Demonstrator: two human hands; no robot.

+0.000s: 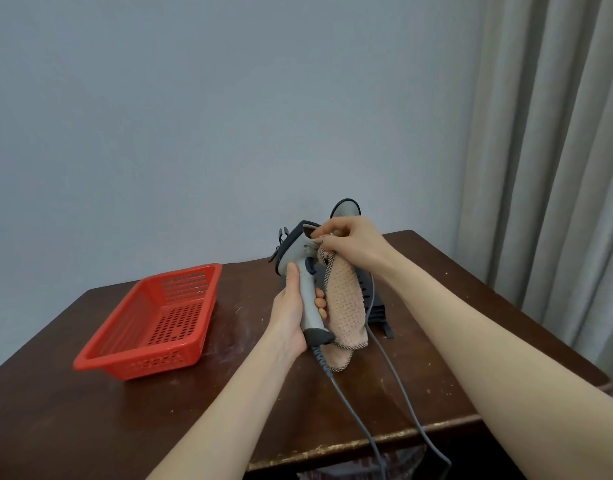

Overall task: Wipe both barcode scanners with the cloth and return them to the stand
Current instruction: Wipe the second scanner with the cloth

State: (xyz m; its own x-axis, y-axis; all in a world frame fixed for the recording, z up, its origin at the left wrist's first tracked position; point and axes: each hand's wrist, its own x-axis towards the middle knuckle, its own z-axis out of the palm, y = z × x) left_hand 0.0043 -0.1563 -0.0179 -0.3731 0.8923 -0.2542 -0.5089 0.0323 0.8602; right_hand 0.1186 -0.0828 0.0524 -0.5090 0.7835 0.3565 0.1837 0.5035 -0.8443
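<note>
Barcode scanner (306, 292), grey with a dark head, is held upright over the widest thing in view, the dark wooden table (90, 420), which serves as the work surface. Next in size, the red basket (149, 320) lies on the table's left half, well apart from the hands, with nothing visible inside it (out of the way of the cables, it seems). The black stand (377, 308) sits toward the far right of the table, just behind the hands, so a wiped scanner would have a short trip home. The second scanner (346, 206) shows only its rounded top above the right hand. It appears to rest in the stand, though its seat is hidden.

The cloth (344, 306), peach and knobbly, hangs from the right hand down beside the handle. I judge it hangs free because only its top edge is needed for wiping. Two grey cables (327, 367) trail off the near edge.

The left hand (291, 317) wraps the handle, thumb up near the trigger and fingers curled round the far side, which steadies the head and turns it toward the other hand. The right hand (353, 244) has its fingertips (320, 239) bunched, pinching the cloth's upper edge against the scanner's head. Wiping looks under way. Whether the second scanner is already clean cannot be told.
</note>
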